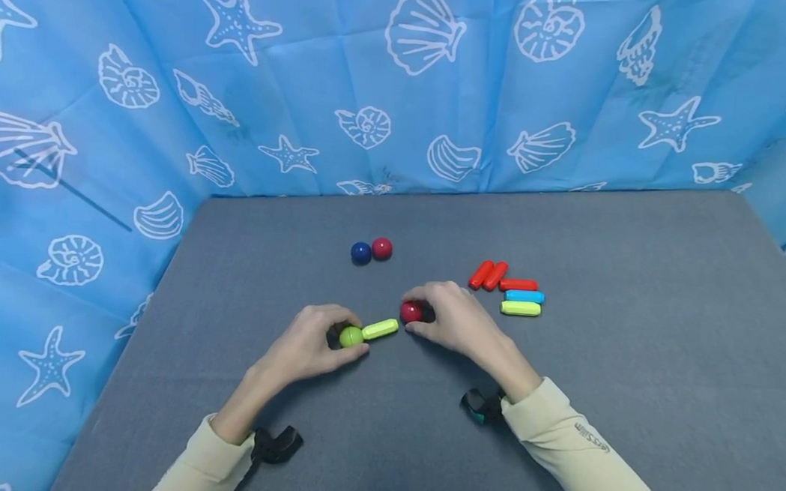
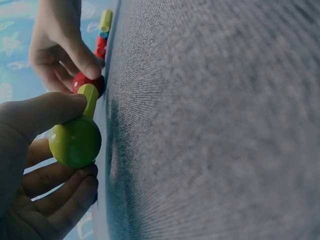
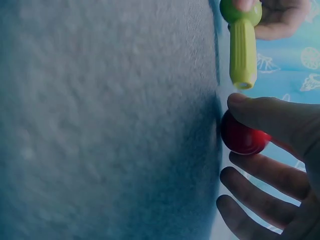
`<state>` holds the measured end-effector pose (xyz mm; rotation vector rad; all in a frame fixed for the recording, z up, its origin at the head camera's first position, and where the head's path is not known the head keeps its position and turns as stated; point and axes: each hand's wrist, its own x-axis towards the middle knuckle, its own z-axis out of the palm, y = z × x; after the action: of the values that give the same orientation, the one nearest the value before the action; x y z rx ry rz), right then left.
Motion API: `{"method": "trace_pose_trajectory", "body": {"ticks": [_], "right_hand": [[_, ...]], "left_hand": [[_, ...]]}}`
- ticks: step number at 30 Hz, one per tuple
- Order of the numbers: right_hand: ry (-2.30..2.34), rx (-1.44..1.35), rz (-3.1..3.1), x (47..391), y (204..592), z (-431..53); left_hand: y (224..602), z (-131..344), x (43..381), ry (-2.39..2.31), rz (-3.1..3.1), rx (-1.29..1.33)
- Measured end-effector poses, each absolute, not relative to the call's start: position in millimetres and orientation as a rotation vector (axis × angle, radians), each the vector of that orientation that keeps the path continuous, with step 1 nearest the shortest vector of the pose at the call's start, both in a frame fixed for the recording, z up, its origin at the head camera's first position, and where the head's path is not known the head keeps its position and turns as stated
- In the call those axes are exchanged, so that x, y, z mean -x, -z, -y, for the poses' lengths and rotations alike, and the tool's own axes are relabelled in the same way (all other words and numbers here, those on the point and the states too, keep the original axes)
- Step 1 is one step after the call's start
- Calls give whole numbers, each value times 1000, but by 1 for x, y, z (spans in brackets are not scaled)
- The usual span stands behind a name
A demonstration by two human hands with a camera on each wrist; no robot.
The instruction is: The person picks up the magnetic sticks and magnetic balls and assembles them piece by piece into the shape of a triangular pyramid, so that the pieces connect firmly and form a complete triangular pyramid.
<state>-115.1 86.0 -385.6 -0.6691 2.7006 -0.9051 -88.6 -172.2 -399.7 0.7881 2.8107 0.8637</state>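
Note:
My left hand point(image 1: 307, 343) holds a green ball point(image 1: 351, 337) between thumb and fingers. A yellow-green stick point(image 1: 380, 329) is joined to that ball and points toward my right hand point(image 1: 455, 317). In the right wrist view the stick's free end point(image 3: 243, 85) shows a small hole. My right hand pinches a red ball point(image 1: 411, 312) with thumb and fingertips, close to the tabletop. A narrow gap separates stick and red ball in the head view. From the left wrist, the stick point(image 2: 89, 97) overlaps the red ball point(image 2: 80, 80).
On the grey cloth-covered table point(image 1: 629, 365), a blue ball point(image 1: 361, 253) and another red ball point(image 1: 381, 248) lie beyond my hands. To the right are several red sticks point(image 1: 519, 285), a blue stick point(image 1: 524, 295) and a yellow stick point(image 1: 520, 308). A blue seashell-patterned curtain point(image 1: 295, 82) borders the table.

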Motion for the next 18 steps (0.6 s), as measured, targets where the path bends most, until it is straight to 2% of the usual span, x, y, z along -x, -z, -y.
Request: {"method": "trace_pose_trajectory", "body": {"ticks": [18], "right_hand": [[919, 730, -2698, 105, 387, -80]], "left_hand": [[401, 173, 88, -858, -2826, -816]]}}
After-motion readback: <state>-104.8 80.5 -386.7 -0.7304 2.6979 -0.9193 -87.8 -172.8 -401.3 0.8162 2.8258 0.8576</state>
